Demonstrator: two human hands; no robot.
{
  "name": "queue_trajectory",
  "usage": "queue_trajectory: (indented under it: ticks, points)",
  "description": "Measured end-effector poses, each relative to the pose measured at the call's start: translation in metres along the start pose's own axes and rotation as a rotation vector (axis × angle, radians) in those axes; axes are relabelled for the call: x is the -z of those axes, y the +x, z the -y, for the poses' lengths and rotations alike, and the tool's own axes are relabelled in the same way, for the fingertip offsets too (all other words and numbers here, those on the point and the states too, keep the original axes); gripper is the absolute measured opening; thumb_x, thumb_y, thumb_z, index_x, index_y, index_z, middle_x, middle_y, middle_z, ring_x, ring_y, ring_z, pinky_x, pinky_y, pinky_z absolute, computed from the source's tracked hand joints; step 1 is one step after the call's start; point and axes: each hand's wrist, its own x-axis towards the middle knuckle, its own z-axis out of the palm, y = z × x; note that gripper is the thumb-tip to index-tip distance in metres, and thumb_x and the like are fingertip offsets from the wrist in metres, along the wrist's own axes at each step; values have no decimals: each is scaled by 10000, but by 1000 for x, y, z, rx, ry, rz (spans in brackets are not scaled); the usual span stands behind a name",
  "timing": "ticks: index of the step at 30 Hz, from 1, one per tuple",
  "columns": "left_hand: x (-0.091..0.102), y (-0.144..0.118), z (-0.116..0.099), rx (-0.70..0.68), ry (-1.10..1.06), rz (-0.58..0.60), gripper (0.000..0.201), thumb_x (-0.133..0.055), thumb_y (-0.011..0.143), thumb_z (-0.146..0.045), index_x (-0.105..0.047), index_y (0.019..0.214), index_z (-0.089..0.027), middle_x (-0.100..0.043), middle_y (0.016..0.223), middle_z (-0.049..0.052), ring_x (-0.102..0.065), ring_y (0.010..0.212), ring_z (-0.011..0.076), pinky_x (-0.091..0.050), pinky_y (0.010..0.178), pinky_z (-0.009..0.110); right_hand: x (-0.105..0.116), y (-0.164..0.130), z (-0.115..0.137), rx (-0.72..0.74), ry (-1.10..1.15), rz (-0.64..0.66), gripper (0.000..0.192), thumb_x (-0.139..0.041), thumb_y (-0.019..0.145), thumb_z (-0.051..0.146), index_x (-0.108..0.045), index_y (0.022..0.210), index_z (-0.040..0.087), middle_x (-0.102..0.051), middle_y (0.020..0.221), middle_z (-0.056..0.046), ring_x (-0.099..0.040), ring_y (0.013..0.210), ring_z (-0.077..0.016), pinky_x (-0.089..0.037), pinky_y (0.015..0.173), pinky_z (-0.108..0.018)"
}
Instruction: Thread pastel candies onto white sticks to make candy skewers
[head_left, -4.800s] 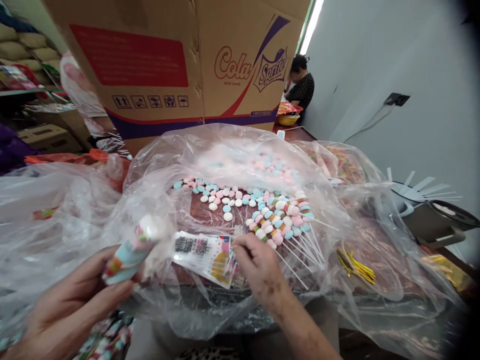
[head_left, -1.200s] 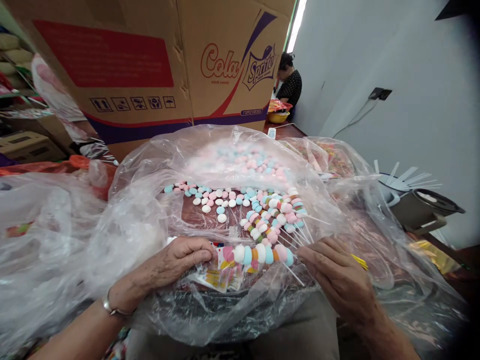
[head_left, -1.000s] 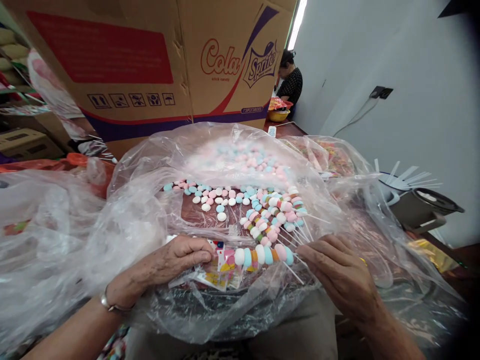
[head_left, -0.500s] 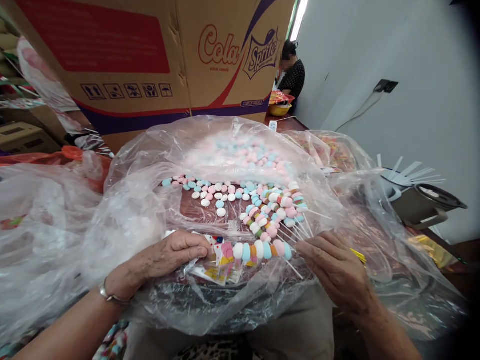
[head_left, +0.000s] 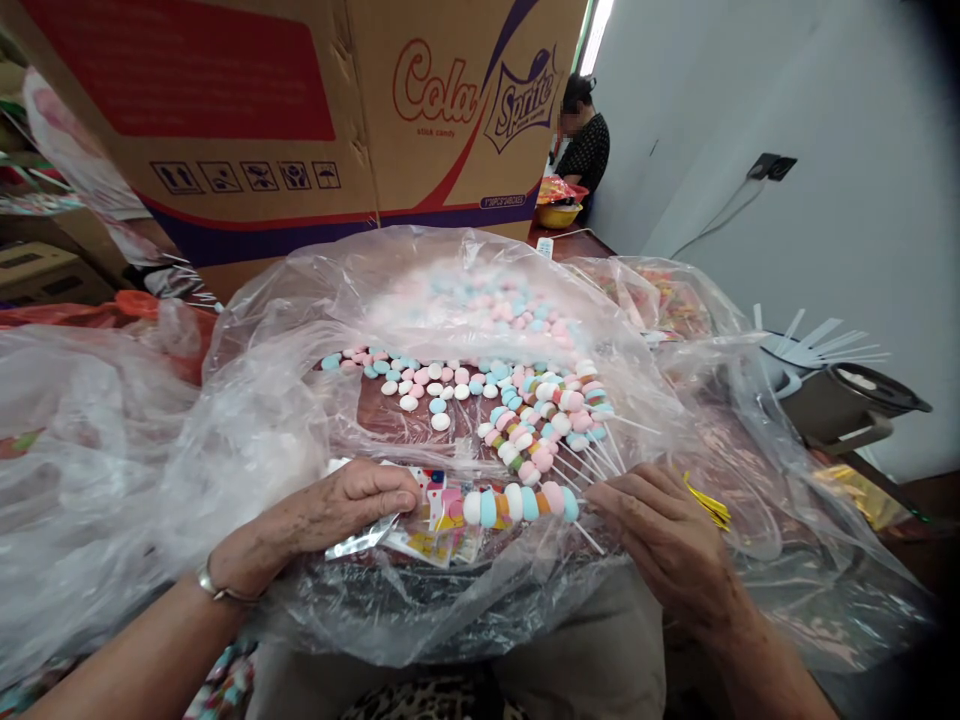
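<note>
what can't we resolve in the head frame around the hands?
- Right hand: its fingertips cover the stick end of the candy skewer, so the grip is unclear.
- Left hand: the wrapper mouth is blurred under its fingers.
- Candy heap behind the clear plastic bag: hazed, uncountable.
- Cardboard box: cut off by the top edge.

The cardboard box (head_left: 300, 130) is cut off at the top edge — candies (head_left: 495, 305) farther back blur behind plastic.
</note>
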Motion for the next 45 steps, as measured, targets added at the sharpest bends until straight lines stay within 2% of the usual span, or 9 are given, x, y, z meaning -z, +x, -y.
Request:
queue_trajectory:
  ticks: [12, 18, 29, 38, 45]
  points:
    - [2, -1, -9, -30, 52, 15, 323, -440, 987, -372, -563, 764, -173, -545, 762, -3, -489, 720, 154, -389, 684, 236, -2, -1, -1, -37, -8, 2, 201, -452, 1019, 143, -649, 1032, 181, -712, 844, -44, -558, 758, -194, -386, 680, -342]
    - [-1, 1, -11, 20, 60, -29, 336, -445, 985, -390, -547, 745, -177, -531, 739, -9, -474, 695, 151, -392, 657, 237, 1, 0, 1, 11, -38, 0, 216, -450, 1023, 162, -664, 1029, 195, -711, 832, -45, -565, 733, -186, -388, 676, -344]
    - [-8, 6, -16, 3, 203, -2, 382, -423, 1019, -422, -511, 734, -183, -488, 712, -26, -440, 657, 132, -343, 608, 226, 1, 4, 9, 28, -69, -3, 187, -468, 1008, 123, -645, 1011, 185, -698, 813, -50, -541, 725, -183, -383, 665, -341]
    - [-9, 6, -12, 17, 228, -29, 377, -426, 1022, -419, -528, 747, -182, -506, 710, -26, -446, 655, 130, -356, 612, 224, -4, 3, 6, 12, 5, 12, 175, -502, 984, 132, -665, 1018, 186, -701, 808, -42, -607, 733, -180, -441, 683, -332]
    - [-7, 4, -11, 15, 210, -42, 351, -439, 1021, -411, -558, 784, -182, -531, 734, -21, -463, 669, 132, -365, 620, 227, -9, 2, 5, -64, 74, 28, 203, -470, 992, 127, -662, 1006, 190, -706, 808, -40, -644, 719, -165, -469, 671, -310]
